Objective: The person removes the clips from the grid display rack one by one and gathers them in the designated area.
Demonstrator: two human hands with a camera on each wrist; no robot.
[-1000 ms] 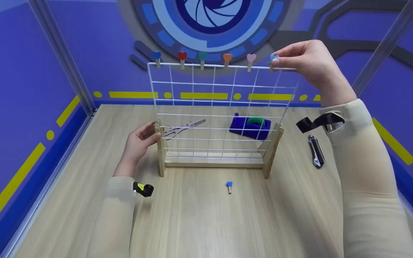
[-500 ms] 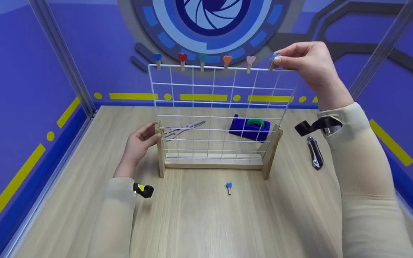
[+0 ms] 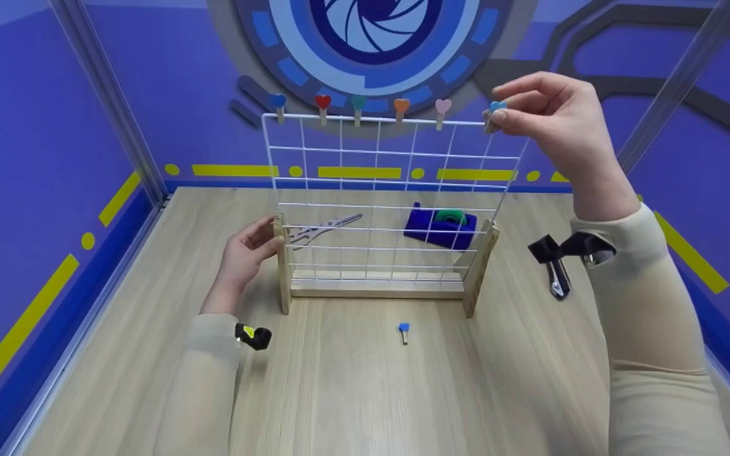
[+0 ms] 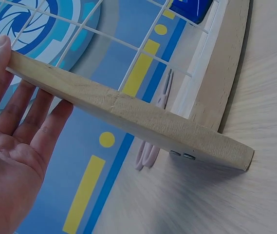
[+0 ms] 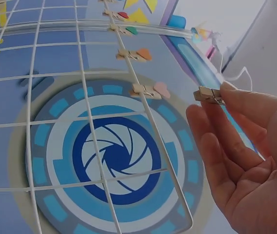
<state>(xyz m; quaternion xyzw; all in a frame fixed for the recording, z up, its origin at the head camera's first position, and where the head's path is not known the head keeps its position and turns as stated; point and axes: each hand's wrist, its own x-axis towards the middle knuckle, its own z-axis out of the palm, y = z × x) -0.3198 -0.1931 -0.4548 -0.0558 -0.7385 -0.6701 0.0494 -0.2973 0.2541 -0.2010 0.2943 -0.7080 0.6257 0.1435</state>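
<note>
Between thumb and fingers, my right hand pinches a small wooden clothespin with a light blue heart, near the top right corner of a white wire grid. In the right wrist view this clothespin is apart from the wire. My left hand holds the left wooden post of the grid's stand, thumb on one side and fingers on the other. Along the top wire sit clothespins with blue, red, green, orange and pink hearts.
Another clothespin with a blue heart lies on the table before the stand. Behind the grid are scissors and a blue tape dispenser. A utility knife lies right, partly hidden by the wrist camera.
The right hand has drawn the light blue clothespin off the top wire and slightly right. The left hand stays on the post.
</note>
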